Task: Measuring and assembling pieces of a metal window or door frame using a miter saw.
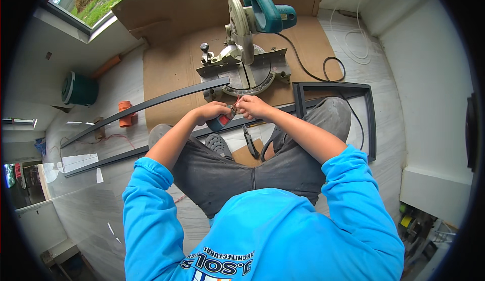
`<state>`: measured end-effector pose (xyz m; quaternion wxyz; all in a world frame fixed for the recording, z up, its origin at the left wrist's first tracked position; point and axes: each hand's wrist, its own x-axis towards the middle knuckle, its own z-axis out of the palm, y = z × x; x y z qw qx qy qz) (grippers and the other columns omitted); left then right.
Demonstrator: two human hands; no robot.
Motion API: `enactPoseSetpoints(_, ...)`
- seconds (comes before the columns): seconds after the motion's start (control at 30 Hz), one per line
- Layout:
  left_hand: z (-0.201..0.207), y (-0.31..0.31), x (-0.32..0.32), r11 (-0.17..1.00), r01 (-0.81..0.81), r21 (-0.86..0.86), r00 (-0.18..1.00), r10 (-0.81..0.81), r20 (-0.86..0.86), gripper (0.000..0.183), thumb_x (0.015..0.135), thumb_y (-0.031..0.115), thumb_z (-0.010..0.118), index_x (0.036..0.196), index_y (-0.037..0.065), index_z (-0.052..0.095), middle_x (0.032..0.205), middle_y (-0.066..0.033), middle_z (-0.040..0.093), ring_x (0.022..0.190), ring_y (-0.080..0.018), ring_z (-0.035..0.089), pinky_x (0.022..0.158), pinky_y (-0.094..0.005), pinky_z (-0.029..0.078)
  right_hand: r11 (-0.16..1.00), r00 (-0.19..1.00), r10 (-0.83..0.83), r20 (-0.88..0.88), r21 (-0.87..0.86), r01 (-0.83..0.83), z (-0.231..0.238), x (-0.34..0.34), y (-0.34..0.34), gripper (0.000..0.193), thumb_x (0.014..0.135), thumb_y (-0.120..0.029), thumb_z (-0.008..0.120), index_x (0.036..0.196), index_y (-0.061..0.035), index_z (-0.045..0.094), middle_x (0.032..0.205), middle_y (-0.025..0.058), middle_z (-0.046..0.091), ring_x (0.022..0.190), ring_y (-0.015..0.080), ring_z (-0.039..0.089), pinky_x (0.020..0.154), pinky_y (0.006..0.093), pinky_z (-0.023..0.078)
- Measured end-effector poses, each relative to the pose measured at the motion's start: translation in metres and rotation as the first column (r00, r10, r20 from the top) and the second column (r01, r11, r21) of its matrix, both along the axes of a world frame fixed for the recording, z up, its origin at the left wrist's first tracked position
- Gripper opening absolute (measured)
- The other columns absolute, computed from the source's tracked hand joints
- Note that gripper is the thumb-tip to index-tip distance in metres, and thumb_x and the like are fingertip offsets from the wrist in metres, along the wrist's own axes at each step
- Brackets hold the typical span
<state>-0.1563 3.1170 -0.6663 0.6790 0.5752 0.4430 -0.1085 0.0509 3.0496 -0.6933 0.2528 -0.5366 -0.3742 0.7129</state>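
Observation:
My left hand (214,110) is closed around a dark grey-green handheld tool (217,125) with a red patch; its kind I cannot make out. My right hand (252,107) is right beside it, fingers pinched near the tool's front end. Something thin and reddish shows at those fingertips, too small to name. Just beyond both hands stands a mitre saw (247,71) with a teal handle. A long dark metal bar (166,97) has its right end at the saw's base. Between my legs lies a narrow dark tool (249,138), perhaps a utility knife.
A dark rectangular metal frame (372,122) lies around my right knee. Brown cardboard (172,69) is spread under the saw. The saw's black cord (303,68) loops to the right. On the left are an orange pipe fitting (125,113) and a green bucket (81,90).

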Motion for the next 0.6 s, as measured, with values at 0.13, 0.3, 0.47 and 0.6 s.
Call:
enactPoseSetpoints(0.13,-0.021,0.049,-0.027,0.905,0.32,0.281,0.889,-0.184,-0.419,0.045,0.065,0.033,0.07,0.096,0.001,0.067,0.091,-0.0146,0.069,0.082,-0.0235,0.068,0.074,-0.0357,0.055,0.997,0.995,-0.006,0.102,-0.079,0.014,-0.06,-0.002,0.046,0.026,0.088,-0.02,0.063,0.106,-0.0053,0.054,0.083,0.0021,0.057,0.063,0.0094,0.055,0.055,0.0262,0.05)
enactPoseSetpoints(0.3,-0.006,0.079,-0.009,0.72,0.673,0.171,0.566,-0.352,-0.745,0.026,0.061,0.038,0.071,0.071,0.015,0.076,0.087,-0.0097,0.073,0.087,-0.0241,0.069,0.079,-0.0332,0.054,0.92,0.913,-0.331,0.239,-0.134,0.369,-0.125,-0.034,0.107,0.051,0.082,-0.023,0.07,0.123,-0.0027,0.046,0.095,0.0103,0.061,0.07,0.0154,0.06,0.059,0.0287,0.053)
enactPoseSetpoints(0.47,-0.019,0.082,0.017,0.834,0.55,0.034,0.677,-0.422,-0.603,0.048,0.063,0.041,0.072,0.095,0.006,0.073,0.101,-0.0176,0.07,0.097,-0.0286,0.067,0.086,-0.0351,0.052,0.726,0.742,-0.67,0.023,-0.184,0.662,-0.167,-0.046,0.132,0.044,0.082,-0.015,0.07,0.116,0.0024,0.05,0.088,0.0094,0.063,0.067,0.0136,0.062,0.056,0.0252,0.053)
enactPoseSetpoints(0.6,-0.025,0.076,0.015,0.796,0.591,0.129,0.716,-0.445,-0.538,0.062,0.063,0.041,0.072,0.108,-0.001,0.065,0.104,-0.0218,0.068,0.101,-0.0336,0.065,0.087,-0.0387,0.051,0.649,0.641,-0.76,-0.103,-0.071,0.758,-0.18,-0.02,0.132,0.014,0.084,-0.007,0.064,0.096,0.0012,0.062,0.074,0.0053,0.063,0.059,0.0113,0.06,0.051,0.0236,0.049)
